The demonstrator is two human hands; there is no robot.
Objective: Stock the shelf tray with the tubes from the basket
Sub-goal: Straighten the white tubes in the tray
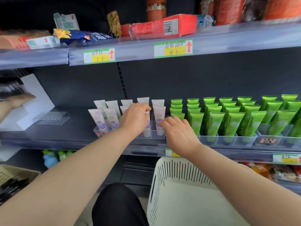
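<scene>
Held tube: upright, cap down, in a front slot of the shelf tray on the middle shelf. Gripped at its top end by the left hand, fingers curled over the crimp. Flanked by the other white tubes, standing in two rows. Just beside it on the right, the end tube, touched low on its side by the fingertips of the right hand. Fingers bent there; pinching or merely steadying, cannot tell.

Step judged: seating a tube in its slot, late in the task. Basket below the shelf edge, with no tubes seen in the visible part of it and the rest hidden by the right forearm.

Next move, as judged: press the held tube down level with its neighbours, release without tipping the end tube, then check the basket for any remainder.

Further out: green tubes well stocked in the adjoining tray to the right. Another person's hand on a white box at far left.
</scene>
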